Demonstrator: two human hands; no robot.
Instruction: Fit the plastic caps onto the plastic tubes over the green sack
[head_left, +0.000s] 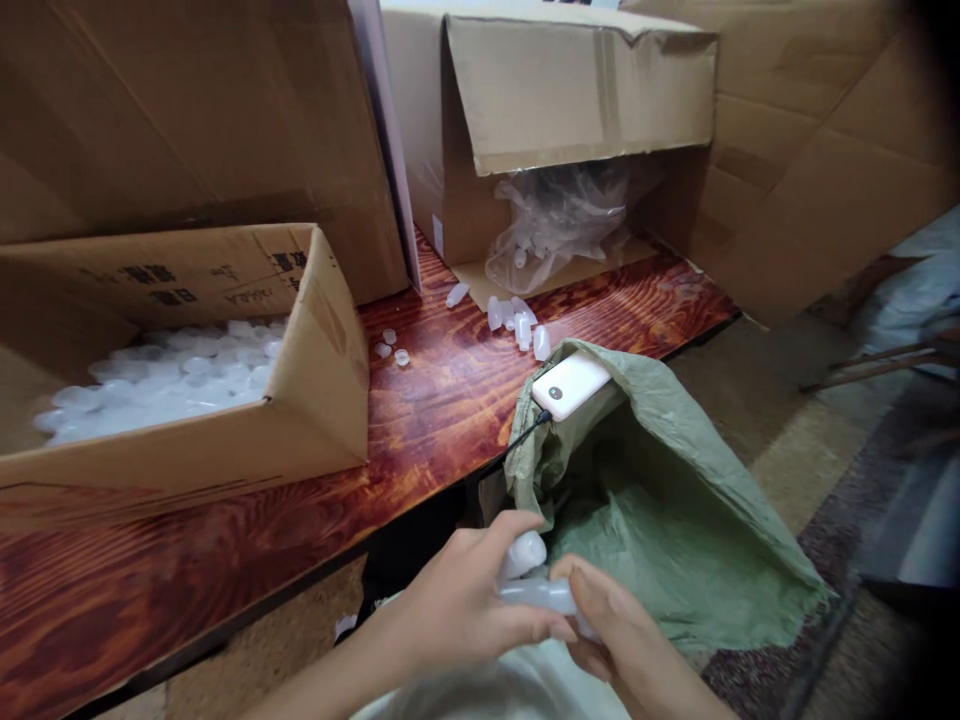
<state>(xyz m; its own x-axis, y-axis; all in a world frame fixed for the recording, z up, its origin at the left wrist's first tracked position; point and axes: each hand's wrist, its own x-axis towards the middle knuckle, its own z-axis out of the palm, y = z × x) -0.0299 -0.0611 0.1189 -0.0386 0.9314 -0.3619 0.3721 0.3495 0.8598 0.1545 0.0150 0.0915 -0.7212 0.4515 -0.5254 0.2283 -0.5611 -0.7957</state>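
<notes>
- I see the left hand [457,600] curled closed, thumb and fingers pinching a small plastic bottle [544,595] low in the view, just in front of the table edge.
- The right hand [630,650] is closed on the same bottle from the other side, its thumb pressed on top.
- A rounded white piece [525,553] sits under the left fingers, touching the bottle; I cannot tell whether the two are joined.
- Just behind the hands, a green sack [675,520] hangs open off the wooden table [450,400].
- A white power bank [570,385] lies on the sack's top edge with a dark cable [517,440] plugged in.
- To the left, an open cardboard box [315,330] holds a heap of white caps [172,380].
- Loose bottles [517,325] and three stray caps [394,348] lie on the table near a big box [570,90] holding a clear plastic bag [562,220].
</notes>
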